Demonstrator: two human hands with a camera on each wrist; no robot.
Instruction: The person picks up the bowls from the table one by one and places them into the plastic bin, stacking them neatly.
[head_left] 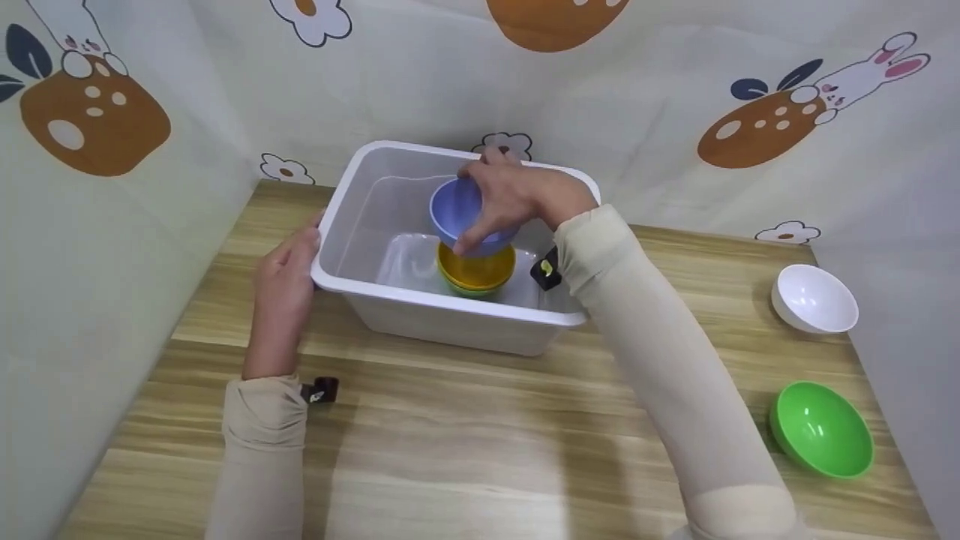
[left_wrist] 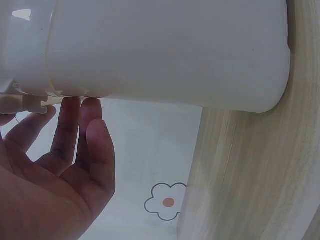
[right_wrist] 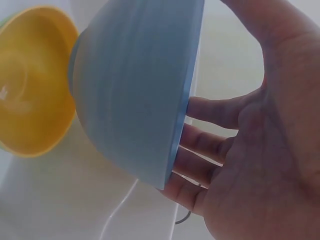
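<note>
A blue bowl (head_left: pixel 452 208) is held by its rim in my right hand (head_left: pixel 517 191), inside a white plastic tub (head_left: pixel 442 301). The right wrist view shows its fingers at the far rim of the blue bowl (right_wrist: pixel 135 95). Close under it, in the tub, stands a yellow bowl (head_left: pixel 477 271), nested in a green one whose edge shows below. My left hand (head_left: pixel 281 296) grips the tub's left rim from outside. In the left wrist view its bent fingers (left_wrist: pixel 65 125) meet the tub just under the rim, with the thumb out of sight.
On the wooden table (head_left: pixel 450 427) at the right are a white bowl (head_left: pixel 814 298) and, nearer me, a bright green bowl (head_left: pixel 821 429). A patterned cloth wall (head_left: pixel 600 112) rises right behind the tub, and side walls flank the table.
</note>
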